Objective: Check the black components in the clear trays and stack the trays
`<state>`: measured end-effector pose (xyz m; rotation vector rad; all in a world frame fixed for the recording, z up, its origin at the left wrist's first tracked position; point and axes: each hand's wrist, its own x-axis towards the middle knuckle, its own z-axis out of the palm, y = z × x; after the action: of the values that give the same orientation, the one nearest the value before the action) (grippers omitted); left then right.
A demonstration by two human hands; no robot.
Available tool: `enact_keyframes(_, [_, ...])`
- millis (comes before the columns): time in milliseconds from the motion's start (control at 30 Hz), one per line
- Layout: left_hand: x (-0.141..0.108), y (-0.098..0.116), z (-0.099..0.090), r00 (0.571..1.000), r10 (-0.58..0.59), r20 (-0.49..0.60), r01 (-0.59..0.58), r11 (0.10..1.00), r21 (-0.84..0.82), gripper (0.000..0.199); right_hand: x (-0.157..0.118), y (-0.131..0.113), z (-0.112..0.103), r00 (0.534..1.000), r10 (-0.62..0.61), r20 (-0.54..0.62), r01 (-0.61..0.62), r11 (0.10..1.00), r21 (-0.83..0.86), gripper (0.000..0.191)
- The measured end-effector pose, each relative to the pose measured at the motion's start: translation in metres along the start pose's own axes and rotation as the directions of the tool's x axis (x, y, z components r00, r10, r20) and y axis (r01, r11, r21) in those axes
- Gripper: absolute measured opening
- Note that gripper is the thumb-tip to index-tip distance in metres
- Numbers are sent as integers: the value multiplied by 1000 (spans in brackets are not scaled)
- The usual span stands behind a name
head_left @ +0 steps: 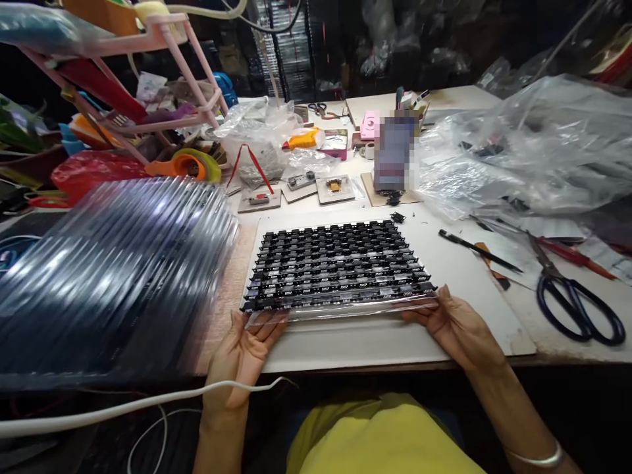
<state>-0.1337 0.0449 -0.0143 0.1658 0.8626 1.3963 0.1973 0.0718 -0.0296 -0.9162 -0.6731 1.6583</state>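
A clear plastic tray filled with rows of small black parts is tilted up at its near side above a white board. My left hand grips the tray's near left corner, thumb on the edge and fingers underneath. At the near right corner, my right hand holds the tray the same way, its fingertips partly hidden below the plastic. One loose black part lies just beyond the tray's far right corner.
Stacked clear trays stand at left, below a pink rack. Scissors, a black pen-like tool and plastic bags lie at right. Small fixtures sit behind the board. A white cable crosses before my left wrist.
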Motion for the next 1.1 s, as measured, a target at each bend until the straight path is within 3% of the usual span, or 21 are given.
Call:
enact_keyframes(233, [4, 2, -5, 999, 13, -45, -13, 1000, -14, 49, 0, -1, 4, 999, -18, 30, 18, 1000, -4, 35])
enact_keyframes(467, [5, 2, 16, 954, -3, -301, 8, 1000, 16, 53, 1, 0, 7, 996, -86, 15, 86, 996, -2, 35])
enact_keyframes(567, [4, 2, 24, 935, -2, -354, 16, 999, 37, 52, 0, 0, 9, 994, -111, 5, 111, 993, -36, 37])
enact_keyframes(767, [4, 3, 24, 957, 7, -290, 5, 999, 42, 53, 0, -3, 8, 991, -130, -19, 124, 970, -210, 43])
enact_keyframes(1100, [9, 1, 5, 984, 47, -171, -32, 996, 87, 54, 4, -8, 16, 971, -238, -37, 222, 943, -248, 46])
